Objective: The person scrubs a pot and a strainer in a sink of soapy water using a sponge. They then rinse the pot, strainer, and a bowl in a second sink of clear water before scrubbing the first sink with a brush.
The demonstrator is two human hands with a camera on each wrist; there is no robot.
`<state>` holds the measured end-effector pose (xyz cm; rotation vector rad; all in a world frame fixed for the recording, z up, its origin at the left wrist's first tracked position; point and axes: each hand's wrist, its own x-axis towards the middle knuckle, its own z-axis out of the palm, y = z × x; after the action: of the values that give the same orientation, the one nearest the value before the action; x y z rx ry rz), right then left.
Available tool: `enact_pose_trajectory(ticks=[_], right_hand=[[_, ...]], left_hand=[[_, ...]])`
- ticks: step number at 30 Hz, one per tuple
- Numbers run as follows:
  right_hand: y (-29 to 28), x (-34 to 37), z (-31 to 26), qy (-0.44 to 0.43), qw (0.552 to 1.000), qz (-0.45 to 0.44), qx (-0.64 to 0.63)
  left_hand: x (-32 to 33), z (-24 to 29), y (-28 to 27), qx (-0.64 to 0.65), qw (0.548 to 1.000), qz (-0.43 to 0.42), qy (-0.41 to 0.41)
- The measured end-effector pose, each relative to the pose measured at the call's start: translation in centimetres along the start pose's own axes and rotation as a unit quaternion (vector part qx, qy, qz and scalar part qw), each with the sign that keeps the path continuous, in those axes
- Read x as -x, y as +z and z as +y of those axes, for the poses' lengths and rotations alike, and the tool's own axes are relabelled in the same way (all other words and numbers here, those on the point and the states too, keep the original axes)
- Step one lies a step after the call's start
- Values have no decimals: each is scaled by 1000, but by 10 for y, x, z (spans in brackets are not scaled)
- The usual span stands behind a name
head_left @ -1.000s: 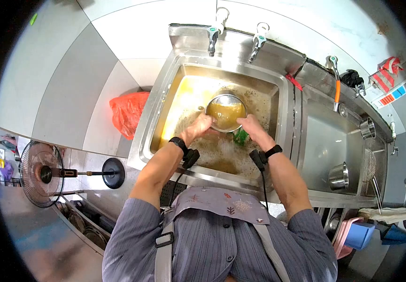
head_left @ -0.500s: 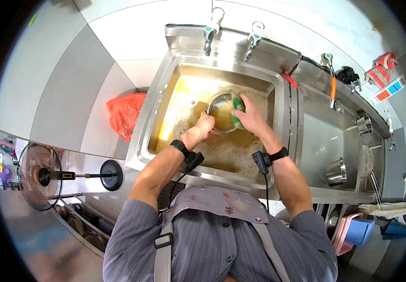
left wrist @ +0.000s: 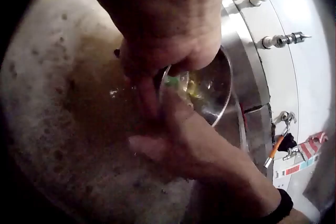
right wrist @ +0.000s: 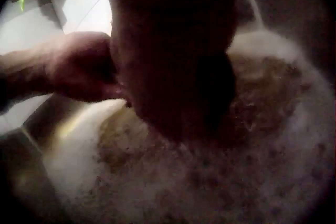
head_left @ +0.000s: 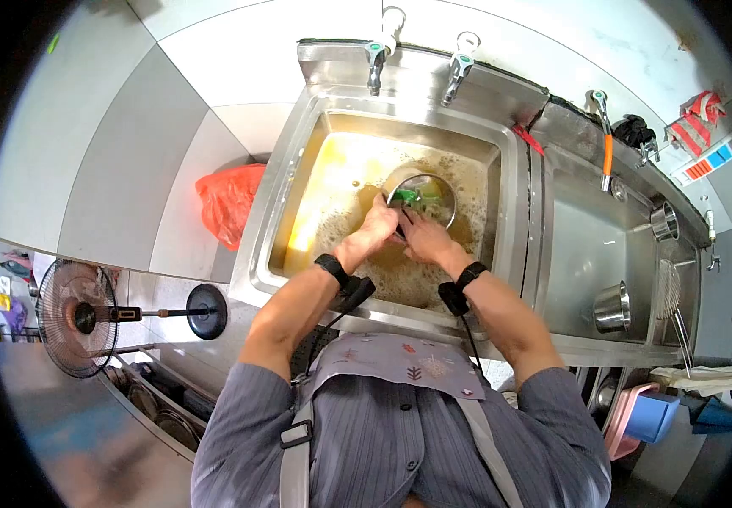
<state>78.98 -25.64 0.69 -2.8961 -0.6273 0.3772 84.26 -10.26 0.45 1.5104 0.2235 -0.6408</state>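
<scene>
A round steel bowl [head_left: 446, 188] sits tilted in the cloudy, foamy water of the left sink [head_left: 514, 203]. Inside it lies a green scrubbing sponge [head_left: 408, 196], seen also as a green patch in the left wrist view. My left hand [head_left: 378, 223] grips the bowl's rim on the near left side. Close beside it, my right hand [head_left: 425, 237] holds the same near edge, its fingertips right at the rim and next to the left fingers. In the right wrist view the right hand [right wrist: 173, 77] is dark, and its fingertips are hidden.
Two taps [head_left: 376, 63] stand over the left sink. To the right, a second sink [head_left: 582, 254] holds steel pots [head_left: 612, 306] and a wire strainer [head_left: 669, 292]. A red plastic bag [head_left: 229, 203] hangs at the left, near a fan [head_left: 78, 317].
My right hand first left the rim and pressed the green sponge to the bowl's right side. Now it is at the near left rim, and the sponge shows inside the bowl, which has shifted right.
</scene>
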Motion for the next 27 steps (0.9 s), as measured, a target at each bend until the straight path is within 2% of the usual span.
enact_pose_trajectory(ticks=[1, 3, 4, 6, 8, 9, 10, 11, 13, 15, 17, 18, 19, 20, 21, 22, 23, 24, 25, 27], right_hand=[[2, -11, -3, 0, 1000, -1, 1], [8, -32, -7, 92, 970, -94, -202], [18, -31, -8, 65, 972, -3, -227], [10, -19, -13, 46, 974, -9, -220], [3, -6, -13, 23, 977, -18, -211], [2, 3, -6, -22, 996, 16, -80], [1, 11, 1, -68, 995, 49, 54], [-3, 15, 7, -68, 995, 46, 53], [-14, 17, 17, -61, 973, -16, 224], [-8, 19, 21, -57, 966, -1, 253], [16, 16, 22, -22, 979, 125, 159], [18, 11, 11, 22, 991, 98, 90], [22, 3, -3, 22, 991, 97, 91], [36, -8, -13, 57, 987, 148, -34], [38, -13, -20, 91, 963, 197, -158], [39, -11, -23, 92, 963, 197, -158], [26, -4, -31, 73, 953, 198, -219], [16, 0, -37, 53, 938, 198, -279], [12, 6, -39, 51, 938, 197, -280], [2, 18, -29, -13, 990, 117, -79]], left_hand=[[3, 7, 4, -20, 1000, 4, 0], [-1, 4, 8, -40, 999, 6, -4], [-9, 2, 8, -40, 999, 22, -10], [-12, -1, 9, 3, 998, 57, -22], [-11, 1, -1, 25, 999, 26, -19], [-6, 6, -6, 45, 999, -6, -14], [-2, 11, -9, 17, 1000, -9, -10], [-1, 10, -9, 18, 1000, -8, -12], [-1, 10, -8, -20, 1000, 0, -2], [-2, 14, -3, -13, 1000, -5, -4], [-2, 16, 5, 18, 1000, 1, 2], [-9, 10, 8, 19, 1000, -1, 2], [-16, 5, 11, -10, 1000, 22, 14], [-25, -2, 13, -40, 998, 46, 27], [-32, -6, 12, -39, 998, 44, 28], [-38, -12, 8, -67, 995, 50, 54], [-41, -15, 3, -95, 991, 56, 80], [-38, -10, 0, -25, 998, 28, 43], [-68, -42, -18, -115, 982, -14, 147], [-126, -103, -55, -266, 888, -47, 372]])
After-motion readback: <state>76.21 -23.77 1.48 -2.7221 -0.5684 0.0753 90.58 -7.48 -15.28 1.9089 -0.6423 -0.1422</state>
